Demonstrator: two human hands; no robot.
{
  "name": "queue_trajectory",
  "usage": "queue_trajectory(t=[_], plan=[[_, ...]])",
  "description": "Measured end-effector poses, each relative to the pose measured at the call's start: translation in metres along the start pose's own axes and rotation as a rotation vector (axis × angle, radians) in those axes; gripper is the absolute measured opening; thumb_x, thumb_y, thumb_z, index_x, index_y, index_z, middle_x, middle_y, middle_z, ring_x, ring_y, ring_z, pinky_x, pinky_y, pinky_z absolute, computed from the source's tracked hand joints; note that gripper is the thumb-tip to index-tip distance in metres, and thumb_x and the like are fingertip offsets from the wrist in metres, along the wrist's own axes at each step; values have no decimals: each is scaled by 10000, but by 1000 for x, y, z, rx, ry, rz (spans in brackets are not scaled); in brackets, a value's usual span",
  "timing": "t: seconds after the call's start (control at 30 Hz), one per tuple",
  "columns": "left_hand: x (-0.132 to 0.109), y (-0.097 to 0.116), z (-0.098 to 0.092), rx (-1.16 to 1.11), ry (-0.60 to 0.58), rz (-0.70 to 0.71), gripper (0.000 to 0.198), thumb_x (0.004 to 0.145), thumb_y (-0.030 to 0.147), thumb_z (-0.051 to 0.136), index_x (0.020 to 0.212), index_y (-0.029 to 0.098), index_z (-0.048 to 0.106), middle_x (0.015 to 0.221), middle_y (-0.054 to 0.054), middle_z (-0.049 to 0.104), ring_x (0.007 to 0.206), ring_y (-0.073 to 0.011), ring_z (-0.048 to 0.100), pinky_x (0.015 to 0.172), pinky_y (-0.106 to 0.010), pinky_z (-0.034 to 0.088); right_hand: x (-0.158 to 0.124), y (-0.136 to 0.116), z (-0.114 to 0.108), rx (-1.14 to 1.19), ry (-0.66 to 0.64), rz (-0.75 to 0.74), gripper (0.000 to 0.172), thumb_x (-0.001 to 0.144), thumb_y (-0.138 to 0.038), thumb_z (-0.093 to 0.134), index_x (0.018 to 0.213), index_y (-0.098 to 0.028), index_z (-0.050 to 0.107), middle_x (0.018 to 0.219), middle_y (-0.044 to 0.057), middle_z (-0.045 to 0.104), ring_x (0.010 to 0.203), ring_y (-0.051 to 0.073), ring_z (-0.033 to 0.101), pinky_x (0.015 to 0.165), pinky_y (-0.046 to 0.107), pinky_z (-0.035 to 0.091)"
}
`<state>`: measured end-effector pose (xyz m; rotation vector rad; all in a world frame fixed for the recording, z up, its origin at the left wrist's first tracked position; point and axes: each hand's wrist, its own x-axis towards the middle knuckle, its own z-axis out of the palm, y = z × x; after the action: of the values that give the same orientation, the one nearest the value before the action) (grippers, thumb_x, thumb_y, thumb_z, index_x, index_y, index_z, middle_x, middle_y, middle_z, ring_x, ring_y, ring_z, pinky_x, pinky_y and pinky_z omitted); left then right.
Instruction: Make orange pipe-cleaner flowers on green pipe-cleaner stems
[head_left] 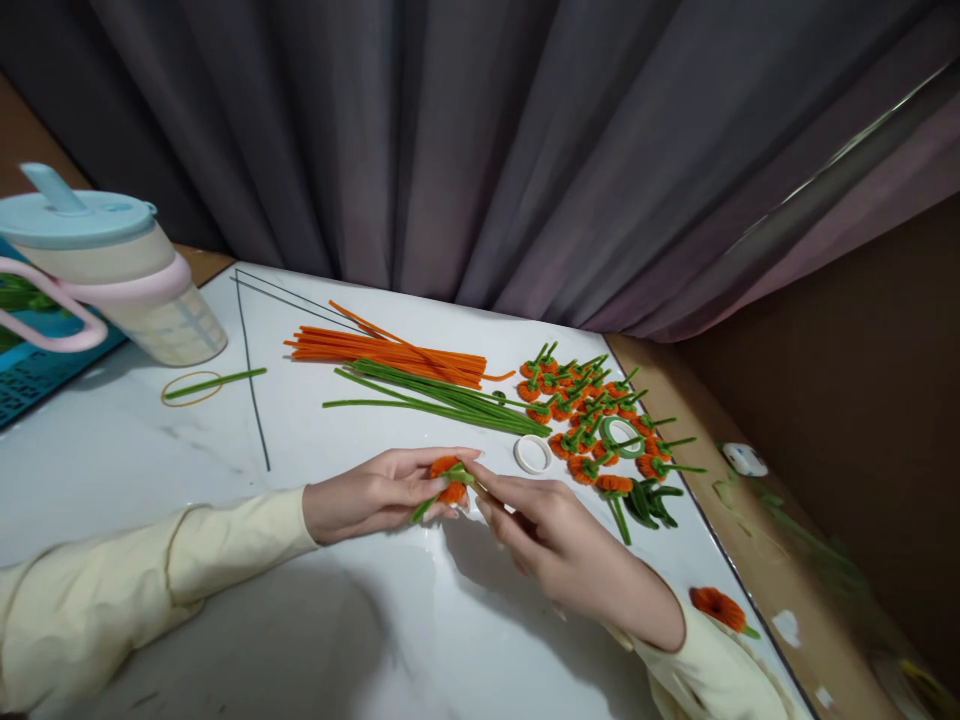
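Note:
My left hand is closed on a small orange and green pipe-cleaner piece, its thumb across the front. A green stem sticks out below that thumb. My right hand meets it from the right, thumb and forefinger pinched at a light green strip on the piece; its other fingers are curled. Beyond the hands lie green pipe cleaners and a bundle of orange pipe cleaners. Several finished-looking orange pieces with green stems are grouped to the right.
A white ring and a green tape roll lie by the orange group, near dark green loops. One orange flower lies by the right edge. Thin dark wires, a rubber band and a tumbler are left.

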<state>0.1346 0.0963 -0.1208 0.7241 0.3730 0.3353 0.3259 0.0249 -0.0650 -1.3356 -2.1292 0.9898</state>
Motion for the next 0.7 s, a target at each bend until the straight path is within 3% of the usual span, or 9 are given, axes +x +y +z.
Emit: queue_trajectory(t=[0.13,0.23,0.37,0.43,0.53,0.7], plan=[[1,-1,-1,72,30,54,410,791,241,672,1185,168,589,967,-79,617,774,-139,532,735,-273,386,-1,2,-9,66,-31,111,346,956,-230,376,1264,-166,520,609,-37,533,362,61,411,409,167,345],[2,0,-3,31,64,98,340,780,196,672,1114,155,628,925,-70,630,738,-131,535,724,-262,393,-4,7,-17,-10,-44,120,363,965,-259,389,1311,-173,461,621,-31,571,348,68,421,407,173,355],[4,1,-4,-43,95,114,236,806,175,623,1033,125,659,989,-96,618,871,-178,557,795,-286,405,-6,30,-10,-275,111,34,313,950,-200,391,1237,-133,497,716,39,634,548,142,576,529,218,445],[5,-1,-4,-57,98,125,217,825,187,591,1016,110,658,942,-102,620,808,-177,562,758,-300,415,-7,45,0,-404,173,-21,280,957,-172,352,1175,-147,526,902,97,647,723,177,621,618,251,482],[6,-3,-5,-39,101,113,195,833,212,580,976,100,648,792,-80,621,632,-137,528,672,-293,410,-6,61,16,-578,164,-75,276,971,-165,323,1112,-135,558,863,102,609,718,192,591,605,274,483],[5,-8,-4,107,155,67,196,870,271,543,968,113,601,768,-67,628,615,-135,538,648,-285,405,-5,55,30,-408,317,-173,179,971,-206,384,1020,-138,542,893,104,582,830,217,539,735,351,458]])
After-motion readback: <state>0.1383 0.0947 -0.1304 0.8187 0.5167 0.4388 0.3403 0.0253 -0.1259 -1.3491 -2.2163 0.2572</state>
